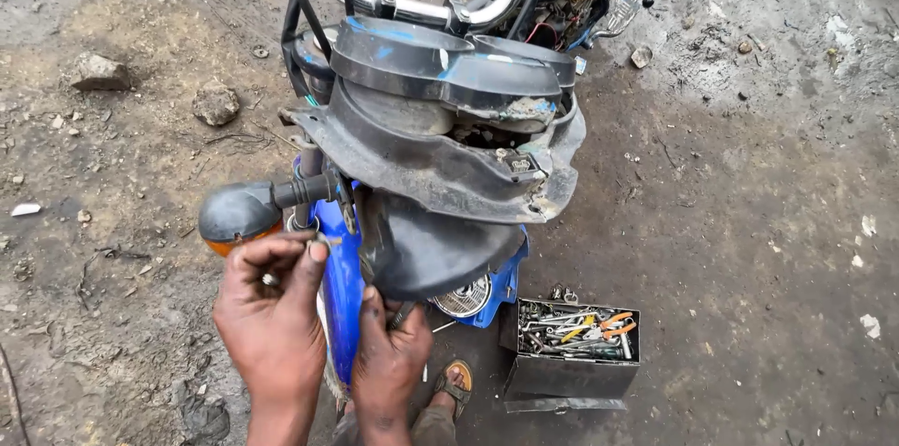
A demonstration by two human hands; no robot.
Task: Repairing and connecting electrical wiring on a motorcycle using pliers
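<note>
At the upper left of the frame two grey stones (100, 72) lie on the bare dirt ground (749, 221). Just right of them, at centre left, a round orange-lensed turn signal in a dark grey housing (236, 216) sticks out on a black stalk from the blue motorcycle front (343, 287). The left hand (272, 315) is raised beside that signal, its fingers (314, 254) curled loosely together and pinching what looks like a small metal fastener near the stalk; it is too small to name surely. The right hand (389, 362) sits at lower centre, fingers closed around the lower edge of the worn black plastic headlight cowl (440, 165), which hangs tilted forward below the chrome handlebar (421, 10) at top centre. The step in hand seems to be freeing or fitting the cowl's mounting at the left side. The next move likely calls for steadying the cowl with the right hand while the left works the fastener squarely. At lower right an open grey metal toolbox of loose tools (573, 352) stands on the ground, near a sandalled foot (454, 382).
</note>
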